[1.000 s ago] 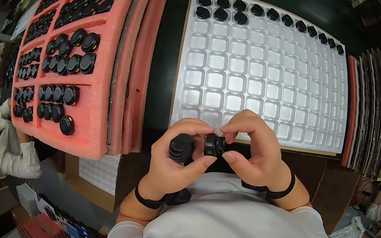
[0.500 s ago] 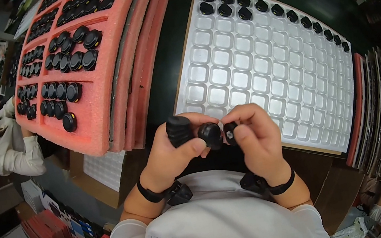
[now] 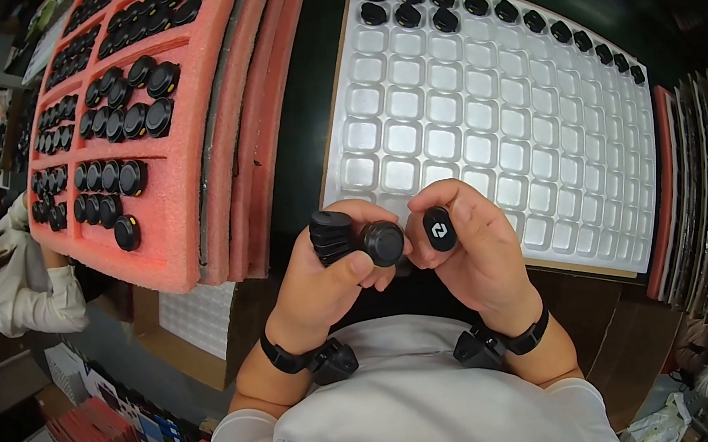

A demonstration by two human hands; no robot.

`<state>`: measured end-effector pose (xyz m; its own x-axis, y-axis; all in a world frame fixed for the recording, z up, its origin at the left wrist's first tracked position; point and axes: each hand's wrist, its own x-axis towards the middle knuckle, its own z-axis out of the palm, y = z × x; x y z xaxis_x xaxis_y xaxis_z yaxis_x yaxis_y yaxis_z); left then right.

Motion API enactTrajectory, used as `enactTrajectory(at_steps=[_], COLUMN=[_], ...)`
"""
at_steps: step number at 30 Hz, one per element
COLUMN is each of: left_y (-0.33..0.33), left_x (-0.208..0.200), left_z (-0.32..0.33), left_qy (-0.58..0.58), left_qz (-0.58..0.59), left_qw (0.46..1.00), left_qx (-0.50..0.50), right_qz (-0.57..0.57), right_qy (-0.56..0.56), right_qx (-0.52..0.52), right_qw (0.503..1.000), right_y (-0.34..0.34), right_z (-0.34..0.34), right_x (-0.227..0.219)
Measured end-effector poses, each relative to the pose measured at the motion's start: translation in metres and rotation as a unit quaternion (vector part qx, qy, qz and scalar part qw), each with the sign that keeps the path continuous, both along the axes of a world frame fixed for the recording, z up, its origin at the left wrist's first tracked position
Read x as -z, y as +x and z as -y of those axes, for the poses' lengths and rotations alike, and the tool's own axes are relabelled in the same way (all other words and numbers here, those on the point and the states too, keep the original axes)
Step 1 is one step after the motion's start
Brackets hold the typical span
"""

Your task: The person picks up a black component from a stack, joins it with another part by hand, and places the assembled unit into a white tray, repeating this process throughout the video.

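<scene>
My left hand (image 3: 302, 293) is closed around a short stack of black round parts (image 3: 333, 234). Another black knob-like part (image 3: 384, 243), with its round face up, sits at the fingertips of that hand. My right hand (image 3: 487, 260) grips a small black oval part (image 3: 440, 229) with a white mark on its face. Both hands are close together in front of my shirt, just over the near edge of the white tray (image 3: 428, 149). Along its far side, several black parts (image 3: 444, 19) lie in the tray's square pockets.
On the left, a pink foam tray (image 3: 165, 182) with several black round parts tops a stack of similar trays. Another stack of trays (image 3: 697, 201) stands at the right. A person in a light top (image 3: 28, 289) sits at the far left. A cardboard box (image 3: 183, 343) is below the pink trays.
My right hand has drawn slightly away from the left and turned, so the oval part's marked face shows fully. The left hand still holds its parts.
</scene>
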<state>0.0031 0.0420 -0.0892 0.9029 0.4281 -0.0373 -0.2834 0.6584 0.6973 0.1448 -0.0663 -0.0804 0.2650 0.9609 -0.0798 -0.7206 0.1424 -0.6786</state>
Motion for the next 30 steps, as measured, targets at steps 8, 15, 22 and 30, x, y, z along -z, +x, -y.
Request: enactTrajectory(at_steps=[8,15,22,30], left_y=[0.000,0.003,0.002,0.002], left_x=[-0.005,-0.006,-0.011,-0.012], left_z=[0.005,0.009,0.008,0.010], left_qy=[0.259,0.393,0.372,0.406], left_qz=[-0.073,-0.051,-0.046,-0.053], left_qw=[0.956,0.905,0.919,0.903], left_qx=[-0.116,-0.154,-0.124,-0.130], right_qz=[0.334,0.521,0.341,0.357], right_qy=[0.041,0.045,0.056,0.055], right_qx=[0.067,0.110,0.108,0.094], right_qw=[0.939,0.845,0.932,0.927], right_y=[0.001,-0.002,-0.006,-0.005], right_z=[0.003,-0.005,-0.004,-0.002], right_x=[-0.005,-0.004,0.002,0.003])
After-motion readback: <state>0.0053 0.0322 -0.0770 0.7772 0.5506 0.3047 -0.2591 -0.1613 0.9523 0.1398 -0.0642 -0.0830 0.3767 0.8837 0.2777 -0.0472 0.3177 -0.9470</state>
